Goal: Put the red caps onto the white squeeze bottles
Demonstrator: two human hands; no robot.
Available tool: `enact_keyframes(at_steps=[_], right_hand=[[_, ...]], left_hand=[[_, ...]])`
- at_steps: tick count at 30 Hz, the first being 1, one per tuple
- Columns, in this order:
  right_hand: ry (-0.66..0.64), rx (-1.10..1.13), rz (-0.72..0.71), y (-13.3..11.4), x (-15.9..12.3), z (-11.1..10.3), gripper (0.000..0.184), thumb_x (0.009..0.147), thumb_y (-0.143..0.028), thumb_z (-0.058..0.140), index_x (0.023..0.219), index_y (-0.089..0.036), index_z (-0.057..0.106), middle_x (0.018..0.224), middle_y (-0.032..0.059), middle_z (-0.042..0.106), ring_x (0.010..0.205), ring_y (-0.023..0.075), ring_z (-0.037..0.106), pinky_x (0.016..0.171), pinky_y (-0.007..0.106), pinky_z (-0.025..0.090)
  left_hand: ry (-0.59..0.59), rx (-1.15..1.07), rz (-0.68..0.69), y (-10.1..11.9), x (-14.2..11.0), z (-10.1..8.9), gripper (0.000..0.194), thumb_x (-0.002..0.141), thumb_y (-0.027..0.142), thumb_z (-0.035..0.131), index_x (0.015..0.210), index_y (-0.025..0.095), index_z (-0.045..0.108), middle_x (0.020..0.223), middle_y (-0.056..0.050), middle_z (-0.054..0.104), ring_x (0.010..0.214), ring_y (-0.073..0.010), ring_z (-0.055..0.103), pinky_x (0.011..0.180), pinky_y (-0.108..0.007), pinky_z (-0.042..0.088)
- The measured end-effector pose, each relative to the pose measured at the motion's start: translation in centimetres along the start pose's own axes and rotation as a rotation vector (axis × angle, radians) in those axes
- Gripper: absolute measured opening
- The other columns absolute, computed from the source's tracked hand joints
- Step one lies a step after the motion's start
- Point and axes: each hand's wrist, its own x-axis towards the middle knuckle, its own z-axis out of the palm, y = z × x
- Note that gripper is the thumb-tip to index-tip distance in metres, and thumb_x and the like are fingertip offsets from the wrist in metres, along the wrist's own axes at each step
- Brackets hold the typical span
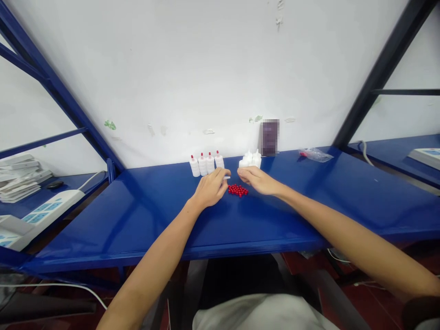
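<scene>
My left hand (210,187) is closed around a white squeeze bottle, mostly hidden by the fingers; its slim white nozzle (227,177) sticks out toward the right. Facing it across a small gap, my right hand (257,180) has its fingertips pinched together, and whatever lies between them is hidden. Below and between both hands lies a pile of small red caps (238,190). Several white bottles with red tips (202,165) stand in a row behind my left hand. Just behind my right hand is a group of white bottles (252,159) with bare white nozzles.
A dark pixelated rectangle (270,137) leans against the white wall. On the blue table (144,220), a clear plastic bag (316,155) with something red in it lies at the right. Blue shelf posts flank the table, and a power strip (44,213) sits at the left.
</scene>
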Motion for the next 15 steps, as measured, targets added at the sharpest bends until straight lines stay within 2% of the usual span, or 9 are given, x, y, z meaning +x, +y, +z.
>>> enact_keyframes(at_steps=[4, 6, 9, 11, 15], right_hand=[[-0.186, -0.376, 0.146, 1.0, -0.5, -2.0, 0.025, 0.093, -0.034, 0.042, 0.071, -0.021, 0.042, 0.069, 0.0006, 0.051, 0.065, 0.0156, 0.046, 0.063, 0.028, 0.031], [-0.289, -0.466, 0.226, 1.4, -0.7, -2.4, 0.019, 0.089, -0.031, 0.045, 0.073, -0.020, 0.046, 0.073, 0.0023, 0.056, 0.067, 0.0166, 0.049, 0.062, 0.028, 0.030], [-0.395, -0.481, 0.271, 1.4, -0.8, -2.4, 0.015, 0.085, -0.030, 0.049, 0.074, -0.021, 0.051, 0.072, 0.0027, 0.059, 0.067, 0.0172, 0.051, 0.060, 0.028, 0.030], [-0.426, -0.462, 0.275, 1.2, -0.8, -2.3, 0.013, 0.083, -0.030, 0.052, 0.074, -0.021, 0.052, 0.070, 0.0022, 0.058, 0.063, 0.0164, 0.050, 0.058, 0.028, 0.030], [-0.389, -0.351, 0.234, 0.7, -0.8, -2.5, 0.006, 0.081, -0.024, 0.054, 0.076, -0.020, 0.054, 0.066, 0.0006, 0.057, 0.059, 0.0144, 0.048, 0.057, 0.027, 0.030]], left_hand=[[0.040, -0.040, -0.093, -0.6, -0.2, 0.1, 0.032, 0.093, 0.024, 0.040, 0.123, 0.019, 0.047, 0.115, -0.009, 0.062, 0.092, -0.0209, 0.062, 0.083, -0.035, 0.048], [0.036, -0.058, -0.121, -1.0, -0.2, 0.4, 0.037, 0.094, 0.024, 0.038, 0.130, 0.019, 0.043, 0.119, -0.011, 0.061, 0.094, -0.0216, 0.062, 0.083, -0.036, 0.049], [0.026, -0.089, -0.122, -1.5, -0.2, 1.1, 0.042, 0.097, 0.028, 0.038, 0.138, 0.018, 0.037, 0.126, -0.014, 0.057, 0.100, -0.0229, 0.062, 0.084, -0.037, 0.050], [0.015, -0.121, -0.102, -1.7, -0.1, 1.5, 0.041, 0.097, 0.032, 0.041, 0.136, 0.018, 0.041, 0.124, -0.013, 0.059, 0.101, -0.0229, 0.062, 0.087, -0.037, 0.050], [0.006, -0.177, -0.076, -1.5, 0.0, 1.8, 0.035, 0.096, 0.037, 0.048, 0.124, 0.016, 0.054, 0.111, -0.011, 0.065, 0.097, -0.0219, 0.064, 0.088, -0.036, 0.051]])
